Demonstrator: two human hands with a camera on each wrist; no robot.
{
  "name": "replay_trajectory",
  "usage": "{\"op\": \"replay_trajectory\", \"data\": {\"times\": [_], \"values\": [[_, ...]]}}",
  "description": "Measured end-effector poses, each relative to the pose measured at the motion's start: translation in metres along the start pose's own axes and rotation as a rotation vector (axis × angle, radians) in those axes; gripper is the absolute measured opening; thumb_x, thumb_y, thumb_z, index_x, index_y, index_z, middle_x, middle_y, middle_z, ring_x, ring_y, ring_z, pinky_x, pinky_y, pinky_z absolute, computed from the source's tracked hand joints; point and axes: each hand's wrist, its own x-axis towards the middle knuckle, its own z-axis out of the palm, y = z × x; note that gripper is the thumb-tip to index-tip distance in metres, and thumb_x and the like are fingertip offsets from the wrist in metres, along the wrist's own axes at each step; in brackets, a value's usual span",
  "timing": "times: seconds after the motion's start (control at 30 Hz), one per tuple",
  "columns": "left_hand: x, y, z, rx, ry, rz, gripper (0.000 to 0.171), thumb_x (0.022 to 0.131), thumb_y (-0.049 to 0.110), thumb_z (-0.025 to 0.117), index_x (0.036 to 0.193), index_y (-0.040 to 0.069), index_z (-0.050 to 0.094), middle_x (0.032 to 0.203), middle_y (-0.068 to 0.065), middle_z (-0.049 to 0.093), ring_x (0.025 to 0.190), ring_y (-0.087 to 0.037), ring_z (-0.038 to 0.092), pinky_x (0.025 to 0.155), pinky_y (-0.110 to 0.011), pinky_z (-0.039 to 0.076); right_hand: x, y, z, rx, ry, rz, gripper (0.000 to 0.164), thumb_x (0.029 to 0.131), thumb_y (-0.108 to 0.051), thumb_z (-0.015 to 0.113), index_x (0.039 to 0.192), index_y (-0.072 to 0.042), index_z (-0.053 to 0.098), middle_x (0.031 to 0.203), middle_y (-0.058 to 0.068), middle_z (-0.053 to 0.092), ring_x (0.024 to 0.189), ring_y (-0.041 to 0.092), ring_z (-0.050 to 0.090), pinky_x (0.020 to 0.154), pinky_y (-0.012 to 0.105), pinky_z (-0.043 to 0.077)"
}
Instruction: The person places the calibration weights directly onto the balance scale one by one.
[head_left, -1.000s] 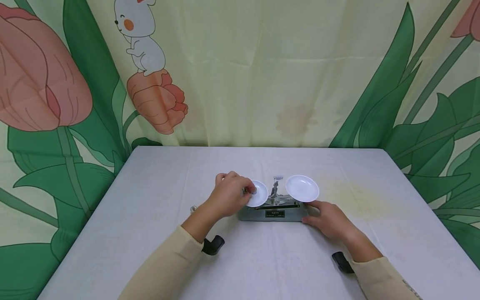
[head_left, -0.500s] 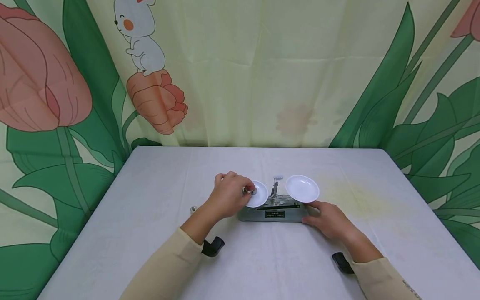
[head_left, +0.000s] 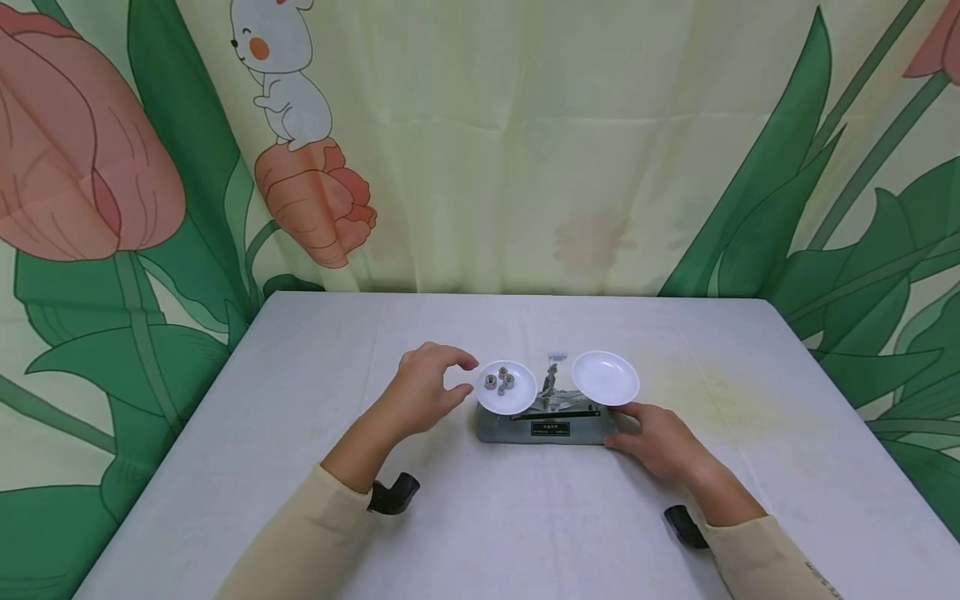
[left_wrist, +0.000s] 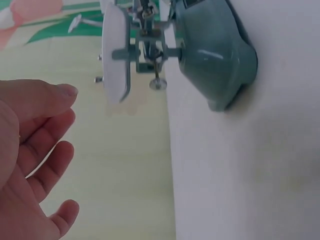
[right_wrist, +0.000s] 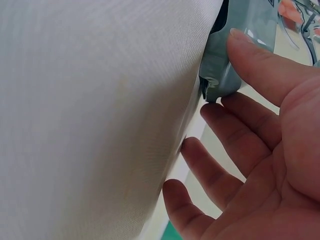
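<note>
A grey-green balance scale (head_left: 502, 430) stands on the table, with white pans on both sides. On its left pan (head_left: 508, 407) sit several small metal weights (head_left: 509, 381). Just left of that pan is my left hand (head_left: 423, 392), thumb and index finger apart with nothing between them. In the left wrist view the pan (left_wrist: 114, 60) appears edge-on beyond the fingertips. My right hand (head_left: 663, 442) holds the right end of the base. The right wrist view has the thumb on the face of the base (right_wrist: 218, 60) and two fingers at its end. The right pan (head_left: 605, 377) bears nothing.
A white cloth covers the table (head_left: 555, 517), whose far edge meets a printed curtain (head_left: 480, 167). A black wrist camera (head_left: 395, 494) sits below the left wrist, another black camera (head_left: 685, 527) below the right.
My left hand has let go of a metal piece over the left pan and drawn back to the left, uncovering the weights there. The right hand stays at the base.
</note>
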Motion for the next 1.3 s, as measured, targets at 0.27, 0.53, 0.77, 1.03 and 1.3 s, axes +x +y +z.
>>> {"op": "replay_trajectory", "data": {"times": [0.27, 0.53, 0.77, 1.03, 1.3], "values": [[-0.012, -0.023, -0.013, -0.019, 0.032, -0.050, 0.031, 0.089, 0.012, 0.077, 0.119, 0.008, 0.071, 0.117, -0.005, 0.069, 0.117, -0.027, 0.056, 0.096, -0.043, 0.048, 0.000, 0.000, -0.001, -0.011, -0.004, -0.004, 0.064, 0.087, -0.027, 0.078, 0.138, 0.004, 0.055, 0.137, 0.027, 0.055, 0.130, 0.050, 0.045, 0.100, 0.065, 0.037], [-0.028, -0.051, -0.022, -0.044, 0.005, -0.167, 0.037, 0.091, 0.011, 0.075, 0.126, 0.005, 0.066, 0.124, -0.011, 0.064, 0.120, -0.031, 0.056, 0.098, -0.047, 0.047, 0.000, -0.001, 0.001, -0.012, -0.003, 0.011, 0.063, 0.087, -0.025, 0.077, 0.138, 0.004, 0.055, 0.138, 0.028, 0.054, 0.130, 0.050, 0.044, 0.100, 0.066, 0.037], [-0.044, -0.076, -0.023, -0.053, -0.001, -0.228, 0.039, 0.090, 0.012, 0.074, 0.127, 0.003, 0.065, 0.125, -0.015, 0.064, 0.120, -0.034, 0.055, 0.098, -0.050, 0.047, 0.000, -0.001, 0.001, -0.021, 0.001, 0.005, 0.063, 0.087, -0.025, 0.077, 0.138, 0.004, 0.055, 0.138, 0.027, 0.054, 0.130, 0.051, 0.044, 0.100, 0.067, 0.036], [-0.057, -0.092, -0.018, -0.073, -0.021, -0.310, 0.037, 0.092, 0.014, 0.073, 0.126, 0.004, 0.065, 0.125, -0.015, 0.063, 0.122, -0.036, 0.053, 0.098, -0.053, 0.046, 0.001, -0.001, 0.001, -0.021, -0.004, 0.006, 0.063, 0.087, -0.024, 0.077, 0.138, 0.005, 0.055, 0.138, 0.028, 0.054, 0.130, 0.051, 0.044, 0.101, 0.066, 0.036], [-0.063, -0.105, -0.013, -0.098, -0.023, -0.343, 0.034, 0.092, 0.015, 0.072, 0.124, 0.004, 0.066, 0.125, -0.014, 0.064, 0.121, -0.036, 0.054, 0.096, -0.052, 0.047, 0.000, -0.003, -0.001, -0.029, -0.001, 0.002, 0.064, 0.087, -0.027, 0.078, 0.138, 0.004, 0.055, 0.137, 0.028, 0.054, 0.130, 0.051, 0.045, 0.100, 0.066, 0.037]]}}
